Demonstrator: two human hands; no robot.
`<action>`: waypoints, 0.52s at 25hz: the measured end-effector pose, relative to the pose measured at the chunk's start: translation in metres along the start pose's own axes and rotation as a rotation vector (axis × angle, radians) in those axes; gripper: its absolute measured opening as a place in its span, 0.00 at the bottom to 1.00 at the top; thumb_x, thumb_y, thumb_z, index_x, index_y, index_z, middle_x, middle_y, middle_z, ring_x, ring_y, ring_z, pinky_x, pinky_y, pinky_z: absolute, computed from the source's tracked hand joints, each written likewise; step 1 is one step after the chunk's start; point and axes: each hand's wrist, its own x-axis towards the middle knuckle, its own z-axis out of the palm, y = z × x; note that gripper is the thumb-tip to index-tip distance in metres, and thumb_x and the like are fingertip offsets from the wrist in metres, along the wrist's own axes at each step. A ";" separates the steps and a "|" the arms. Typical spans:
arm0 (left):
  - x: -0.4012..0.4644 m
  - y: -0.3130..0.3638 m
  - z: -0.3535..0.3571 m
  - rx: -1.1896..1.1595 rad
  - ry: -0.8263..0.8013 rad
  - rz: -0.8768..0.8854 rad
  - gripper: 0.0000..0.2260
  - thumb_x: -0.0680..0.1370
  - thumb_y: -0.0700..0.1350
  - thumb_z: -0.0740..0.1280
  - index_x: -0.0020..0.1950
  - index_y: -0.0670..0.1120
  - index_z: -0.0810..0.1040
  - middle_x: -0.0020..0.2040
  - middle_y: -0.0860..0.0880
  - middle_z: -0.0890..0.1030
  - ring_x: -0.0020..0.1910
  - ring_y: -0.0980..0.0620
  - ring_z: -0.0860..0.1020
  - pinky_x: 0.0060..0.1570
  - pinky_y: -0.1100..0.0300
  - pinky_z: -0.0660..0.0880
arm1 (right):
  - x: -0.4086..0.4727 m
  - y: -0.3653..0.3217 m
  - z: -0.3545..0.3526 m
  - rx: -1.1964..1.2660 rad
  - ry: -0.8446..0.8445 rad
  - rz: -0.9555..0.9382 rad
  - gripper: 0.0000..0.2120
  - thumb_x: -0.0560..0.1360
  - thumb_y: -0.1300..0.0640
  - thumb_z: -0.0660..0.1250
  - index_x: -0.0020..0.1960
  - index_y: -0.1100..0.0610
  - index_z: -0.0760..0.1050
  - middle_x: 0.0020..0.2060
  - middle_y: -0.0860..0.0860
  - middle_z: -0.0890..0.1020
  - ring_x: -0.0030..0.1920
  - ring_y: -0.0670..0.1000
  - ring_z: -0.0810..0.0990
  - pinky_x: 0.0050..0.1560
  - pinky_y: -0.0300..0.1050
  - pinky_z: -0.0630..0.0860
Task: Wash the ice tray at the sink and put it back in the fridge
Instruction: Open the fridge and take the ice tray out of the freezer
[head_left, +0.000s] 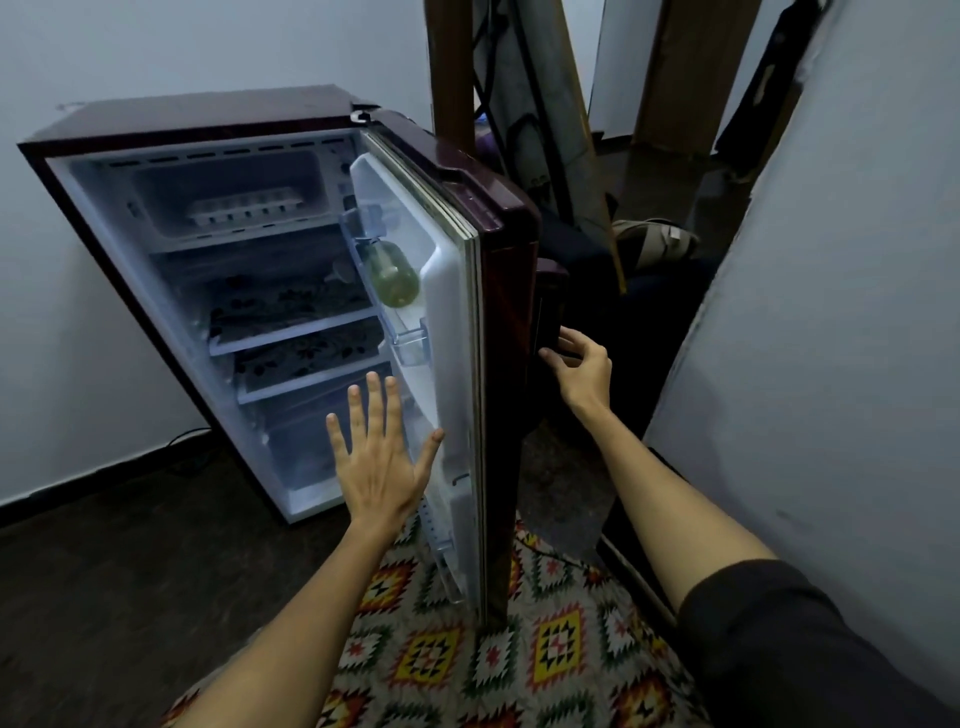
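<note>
Empty and spread flat, left hand (376, 457) is nearer the ice tray (244, 207), lying crosswise up-left in the freezer; right hand (579, 364) loosely touches the door handle (550, 312)

Small maroon fridge (171, 124) against a pale wall, door (498, 312) swung wide open, edge-on to camera. Ice tray (244, 210) sits in the top freezer compartment, white, lying flat. Patterned liners on the shelves (291, 332) below. Door rack holds a bottle (392, 273) with yellowish-green liquid. Left hand (376, 457) flat, fingers spread and straight, in front of the lower fridge interior, thumb near the door's inner edge; contact unclear. Right hand (579, 364) on the outer side of the door at the handle (550, 306), fingers loosely curved at it, grip unclear. Patterned rug (519, 649) on dark floor underneath. Sandal (654, 241) behind the door.
</note>
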 end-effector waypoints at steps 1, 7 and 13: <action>0.001 0.000 0.000 -0.004 0.001 0.004 0.37 0.73 0.69 0.35 0.75 0.48 0.42 0.76 0.49 0.44 0.76 0.47 0.44 0.70 0.50 0.28 | 0.003 0.000 -0.003 0.000 0.008 0.014 0.21 0.73 0.61 0.70 0.65 0.59 0.73 0.57 0.57 0.80 0.49 0.45 0.76 0.46 0.29 0.73; 0.002 -0.002 -0.002 -0.009 0.009 0.019 0.38 0.73 0.69 0.35 0.75 0.48 0.43 0.76 0.48 0.44 0.76 0.47 0.44 0.69 0.50 0.28 | 0.003 0.006 -0.018 -0.009 0.044 0.026 0.21 0.74 0.62 0.68 0.66 0.58 0.71 0.61 0.56 0.77 0.55 0.49 0.78 0.51 0.37 0.73; -0.011 -0.003 0.000 -0.029 -0.014 0.046 0.37 0.74 0.69 0.37 0.76 0.47 0.44 0.76 0.48 0.46 0.76 0.47 0.45 0.70 0.49 0.30 | -0.032 0.028 -0.031 -0.049 0.093 0.046 0.19 0.75 0.62 0.67 0.65 0.58 0.72 0.60 0.55 0.78 0.54 0.48 0.77 0.52 0.38 0.73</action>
